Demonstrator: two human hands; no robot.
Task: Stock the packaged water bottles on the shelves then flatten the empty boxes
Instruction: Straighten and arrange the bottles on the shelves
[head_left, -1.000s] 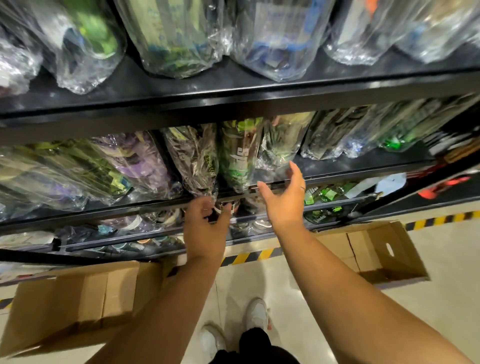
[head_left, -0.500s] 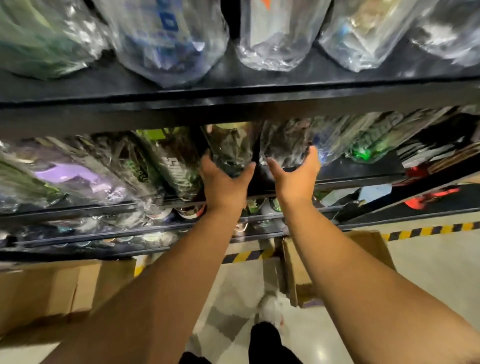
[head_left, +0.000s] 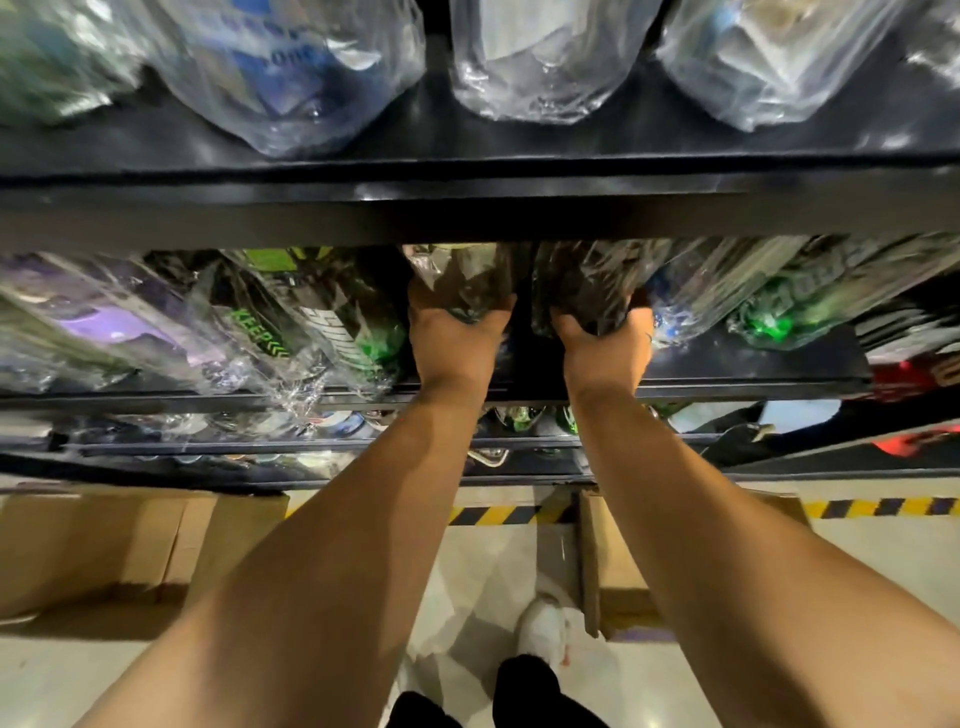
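Observation:
Plastic-wrapped water bottles stand in rows on black shelves. On the middle shelf (head_left: 753, 374) my left hand (head_left: 453, 343) grips the base of one dark wrapped bottle (head_left: 467, 278). My right hand (head_left: 605, 345) grips the base of the neighbouring dark wrapped bottle (head_left: 587, 283). Both bottles sit close together under the upper shelf's edge (head_left: 467, 208), their tops hidden by it. Two open cardboard boxes lie on the floor: one at the left (head_left: 104, 551), one at the right (head_left: 618, 566) partly behind my right forearm.
More wrapped bottles flank my hands, green-lettered ones at the left (head_left: 291, 322) and clear ones at the right (head_left: 717, 291). Large clear wrapped bottles (head_left: 540, 57) fill the top shelf. A yellow-black floor stripe (head_left: 878, 506) runs along the shelf foot. My white shoe (head_left: 543, 629) stands between the boxes.
Both hands rose from the lower shelf rail to the middle shelf and closed round the bases of two wrapped bottles. My view shifted closer to the shelves.

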